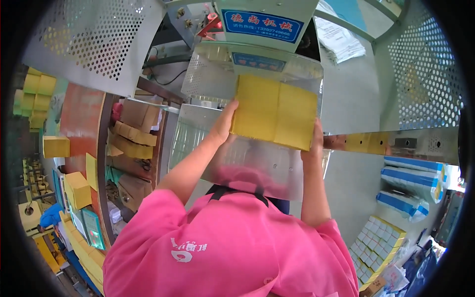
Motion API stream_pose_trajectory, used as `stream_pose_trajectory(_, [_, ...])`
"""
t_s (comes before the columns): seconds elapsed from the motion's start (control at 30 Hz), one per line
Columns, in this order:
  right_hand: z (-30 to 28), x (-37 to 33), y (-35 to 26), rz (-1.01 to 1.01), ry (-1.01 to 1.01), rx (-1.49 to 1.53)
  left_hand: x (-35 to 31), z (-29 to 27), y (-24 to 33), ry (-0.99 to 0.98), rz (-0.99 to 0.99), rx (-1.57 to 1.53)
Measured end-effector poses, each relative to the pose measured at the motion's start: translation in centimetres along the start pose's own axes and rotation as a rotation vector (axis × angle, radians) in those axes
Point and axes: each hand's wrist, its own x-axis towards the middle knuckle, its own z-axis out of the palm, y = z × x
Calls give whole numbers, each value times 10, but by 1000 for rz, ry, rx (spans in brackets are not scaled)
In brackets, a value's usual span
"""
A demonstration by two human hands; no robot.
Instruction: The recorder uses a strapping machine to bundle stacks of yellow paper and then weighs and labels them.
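Observation:
A thick yellow block, which looks like a stack of paper with a seam down its middle (275,111), is held up in front of me. My left hand (226,121) presses against its left side, and my right hand (312,139) grips the right side. The fingers of both hands are partly hidden behind the block. Below and behind it lies the shiny metal bed (247,166) of a machine, reflecting my pink clothing. Beyond stands the grey machine housing (267,47) with a blue label plate.
Perforated metal panels (101,42) (423,74) flank the machine, and a metal bar (396,143) juts out at right. To the left, a reddish table (81,116) carries yellow blocks (77,190). Blue-and-white packages (410,178) and a box of small white packs (378,247) lie at right.

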Motion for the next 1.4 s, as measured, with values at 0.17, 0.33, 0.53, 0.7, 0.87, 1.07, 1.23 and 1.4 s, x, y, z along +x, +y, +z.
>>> stream_pose_trajectory(0.17, [-6, 6, 9, -74, -7, 50, 5, -7, -8, -33, -25, 50])
stream_pose_trajectory(0.33, [-14, 5, -1, 13, -2, 44, 3, 3, -13, -12, -23, 60])
stream_pose_trajectory(0.53, [-9, -3, -2, -36, 97, 64, 2, 9, -6, -87, 15, 58])
stream_pose_trajectory(0.7, [-10, -9, -6, -29, 27, 131, 9, 12, -12, -56, -7, 107])
stream_pose_trajectory(0.87, [-17, -8, -3, -39, -54, 118, 15, 10, -16, -63, -20, 169])
stream_pose_trajectory(1.07, [-14, -5, -7, 85, 69, 72, 16, 32, -18, 53, -59, 44])
stream_pose_trajectory(1.23, [-20, -7, 1, 13, -18, 187, 18, 25, -24, 75, 7, 105])
stream_pose_trajectory(1.4, [-29, -2, 10, -88, -81, 84, 13, 13, -25, 60, 7, 132])
